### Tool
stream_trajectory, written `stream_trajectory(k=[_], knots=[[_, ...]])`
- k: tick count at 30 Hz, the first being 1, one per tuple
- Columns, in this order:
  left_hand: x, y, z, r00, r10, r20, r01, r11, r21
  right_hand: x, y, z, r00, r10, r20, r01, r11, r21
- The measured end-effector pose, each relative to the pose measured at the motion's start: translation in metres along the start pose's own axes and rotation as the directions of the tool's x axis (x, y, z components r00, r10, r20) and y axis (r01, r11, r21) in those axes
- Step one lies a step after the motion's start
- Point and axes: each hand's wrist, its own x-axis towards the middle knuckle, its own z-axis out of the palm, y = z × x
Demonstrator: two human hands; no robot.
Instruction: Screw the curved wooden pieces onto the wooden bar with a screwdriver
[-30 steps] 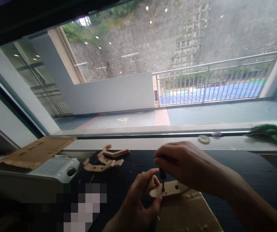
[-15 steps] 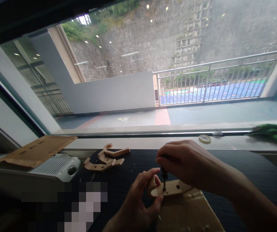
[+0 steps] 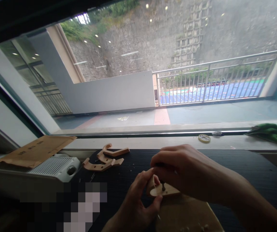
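My left hand [image 3: 138,196] pinches the curved end of a pale wooden hook [image 3: 156,192] between thumb and fingers. The hook lies on a brown block [image 3: 189,214] at the lower middle. Wrapped around the handle of a dark hand drill [image 3: 163,186] is my right hand [image 3: 177,164], just above the hook. The drill's slim bit stands on the flat of the wood, by a small hole. My right hand hides the handle and the hook's far end.
Several more wooden hooks [image 3: 104,162] lie on the black table [image 3: 119,183] at left. A white device [image 3: 61,169] carries a brown envelope [image 3: 37,149]. A tape roll [image 3: 204,138] and green cloth [image 3: 271,132] rest on the sill [image 3: 138,141] beneath the window.
My right hand has turned and shifted slightly left and down, now covering the drill's handle and more of the hook. My left hand holds nearly still.
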Motion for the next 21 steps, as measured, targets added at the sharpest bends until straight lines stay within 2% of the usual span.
stream_trajectory(k=[5,9,13,16,21], knots=[[0.005,0.005,-0.003,0.998,-0.008,0.056,0.010,1.000,-0.027,0.003,0.011,0.000,0.995,0.080,-0.060,-0.082,0.996,-0.034],[-0.002,-0.005,0.003,1.000,0.029,-0.002,-0.029,1.000,0.012,-0.001,0.006,-0.004,0.999,0.034,-0.032,-0.037,0.996,-0.077],[-0.006,-0.009,0.005,0.995,0.069,-0.069,-0.065,0.996,0.057,-0.003,0.001,-0.005,0.998,-0.052,0.026,0.054,0.997,-0.049],[-0.001,-0.003,0.002,0.999,0.037,-0.019,-0.036,0.999,0.041,0.000,0.005,-0.002,0.999,-0.053,-0.002,0.053,0.997,-0.055],[0.004,0.005,-0.003,0.998,-0.013,0.062,0.013,1.000,-0.006,0.004,0.011,0.005,0.996,0.041,-0.081,-0.047,0.996,-0.077]])
